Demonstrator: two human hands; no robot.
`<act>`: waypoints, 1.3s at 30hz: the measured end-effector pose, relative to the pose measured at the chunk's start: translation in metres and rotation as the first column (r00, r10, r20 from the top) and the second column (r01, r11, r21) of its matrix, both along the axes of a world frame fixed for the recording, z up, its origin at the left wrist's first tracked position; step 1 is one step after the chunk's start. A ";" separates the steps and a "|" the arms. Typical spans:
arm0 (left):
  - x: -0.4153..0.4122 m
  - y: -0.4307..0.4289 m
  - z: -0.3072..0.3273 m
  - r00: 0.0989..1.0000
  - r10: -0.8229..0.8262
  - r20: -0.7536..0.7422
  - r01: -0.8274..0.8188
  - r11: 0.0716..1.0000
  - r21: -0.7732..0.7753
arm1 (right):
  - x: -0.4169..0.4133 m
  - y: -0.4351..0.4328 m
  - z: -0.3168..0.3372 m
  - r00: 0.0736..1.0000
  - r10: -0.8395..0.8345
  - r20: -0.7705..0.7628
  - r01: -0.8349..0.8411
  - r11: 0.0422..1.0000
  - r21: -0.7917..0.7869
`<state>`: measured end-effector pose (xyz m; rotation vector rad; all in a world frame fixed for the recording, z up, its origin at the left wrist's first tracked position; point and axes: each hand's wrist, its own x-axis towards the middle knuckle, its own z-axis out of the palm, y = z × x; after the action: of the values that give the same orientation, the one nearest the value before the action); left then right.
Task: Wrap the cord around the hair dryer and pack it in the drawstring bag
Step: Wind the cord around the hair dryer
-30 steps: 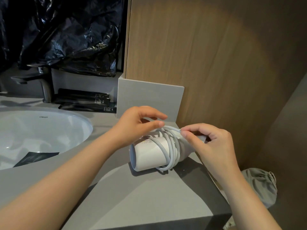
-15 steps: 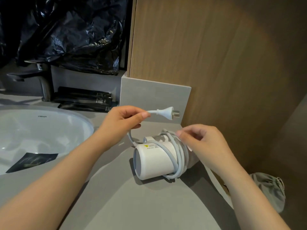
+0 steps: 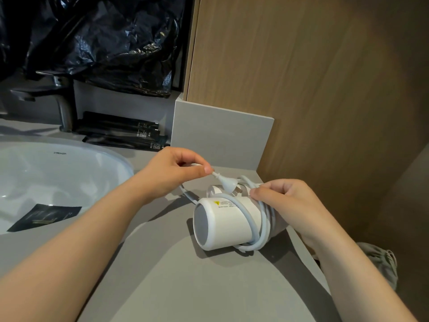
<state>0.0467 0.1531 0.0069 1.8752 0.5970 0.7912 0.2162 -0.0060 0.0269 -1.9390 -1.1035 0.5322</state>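
Dryer (image 3: pixel 220 226) lies on its side on the grey counter (image 3: pixel 181 287), barrel mouth toward the camera, close to the counter's right edge. Cord (image 3: pixel 264 226) goes round the barrel in several loose turns. They overlap unevenly, and one strand crosses the barrel on a diagonal. Left hand (image 3: pixel 173 174) pinches the cord between thumb and forefinger just behind the plug (image 3: pixel 228 185), which hangs in the air above the dryer's far end, prongs pointing right. A slack run of cord drops from that hand to the counter and passes behind the barrel. Right hand (image 3: pixel 287 205) has its fingers curled on top of the coils, pinning them to the body; what lies under the palm is hidden. Bag (image 3: pixel 383 266) is a grey bundle low at the right, beyond and below the counter edge, partly behind the right forearm and well apart from the dryer. Whether its mouth is open cannot be told. Judgement: wrapping is nearly done, with only the tail and plug left to secure. Risks: the turns are loose, so if the right hand lifts before the plug is tucked under a strand, the coils will likely spring and slide off the smooth barrel. The round body could roll toward the nearby edge once unheld. The slack tail may snag or drag. Reaching down for the bag takes one hand away, which could loosen the wrap. Sink (image 3: pixel 58 182) sits at left, and a swinging plug could drop that way.
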 end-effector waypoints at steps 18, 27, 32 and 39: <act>0.025 -0.021 0.001 1.000 0.011 0.022 -0.016 0.958 0.288 | -0.010 0.001 0.002 0.991 -0.105 -0.079 0.106 0.994 -0.003; 0.026 -0.023 0.006 1.000 -0.020 -0.017 0.025 0.927 0.375 | -0.014 0.003 0.007 0.986 -0.101 -0.135 0.104 0.994 0.016; 0.027 -0.024 0.006 1.000 -0.021 -0.023 0.028 0.923 0.384 | -0.019 0.006 -0.001 0.978 -0.189 -0.092 0.199 0.974 0.109; 0.029 -0.026 0.007 0.998 -0.062 -0.007 0.059 0.908 0.414 | -0.011 0.009 0.007 0.989 -0.116 -0.090 0.112 0.993 -0.044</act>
<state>0.0759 0.1272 0.0139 2.2649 0.3821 0.9366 0.2052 0.0026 0.0344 -1.9770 -0.9242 0.5780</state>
